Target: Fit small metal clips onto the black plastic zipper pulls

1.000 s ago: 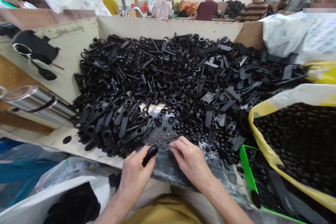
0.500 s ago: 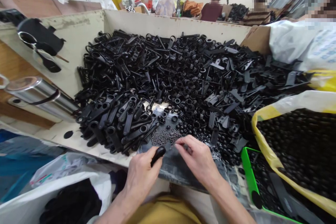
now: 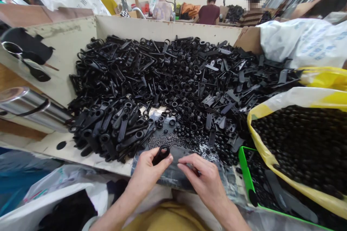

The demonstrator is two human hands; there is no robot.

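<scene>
My left hand (image 3: 148,173) grips a black plastic handle piece with a ring end (image 3: 161,154), thumb and fingers closed round it, just above the near edge of the bin. My right hand (image 3: 204,179) is beside it, fingertips pinched on something small that I cannot make out, pointing toward the ring. Both hover over a dark mat (image 3: 173,173) strewn with small screws (image 3: 165,140). Behind them lies a large heap of black plastic parts (image 3: 168,83): long handles at left, rings in the middle, flat clips at right.
A beige wooden bin wall (image 3: 168,29) encloses the heap. A yellow bag of black round parts (image 3: 298,140) and a green tray (image 3: 245,173) stand at right. A steel cylinder (image 3: 29,108) lies at left. White bags sit near my lap. Several people work in the background.
Both hands drew back toward me from the screw pile. My left hand turned the black piece so its ring end faces up, and my right fingertips came close to it.
</scene>
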